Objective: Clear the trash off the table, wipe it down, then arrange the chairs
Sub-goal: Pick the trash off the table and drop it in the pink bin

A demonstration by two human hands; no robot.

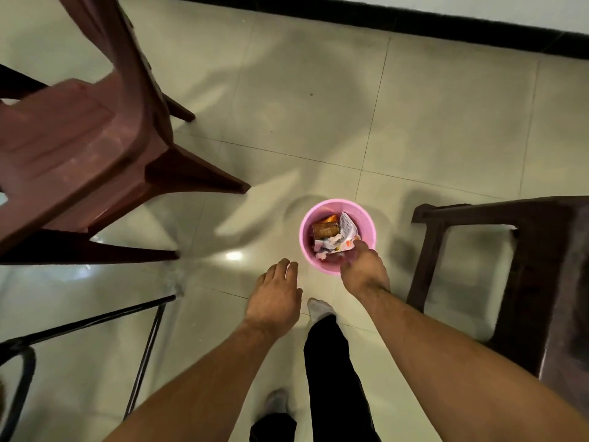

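Binning the table's trash

My left hand (274, 298) hangs slack and empty. My right hand (365, 271) dips over the near rim of the pink bin (302, 232), fingers hidden, so I cannot tell if they grip. Better to let go low inside. The pink bin stands upright on the floor (414, 122), mouth facing up, long axis vertical, wrappers (328, 231) inside.

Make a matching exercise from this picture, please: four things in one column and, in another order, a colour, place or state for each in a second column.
Column 1
1. bin
2. plastic chair
3. left hand
4. right hand

Column 2
a. over the near rim of the bin, fingers pointing down into it
b. red-brown, at the left of the picture
c. pink, with wrappers inside
d. open, left of the bin in the picture, holding nothing

Pairs: 1-c, 2-b, 3-d, 4-a
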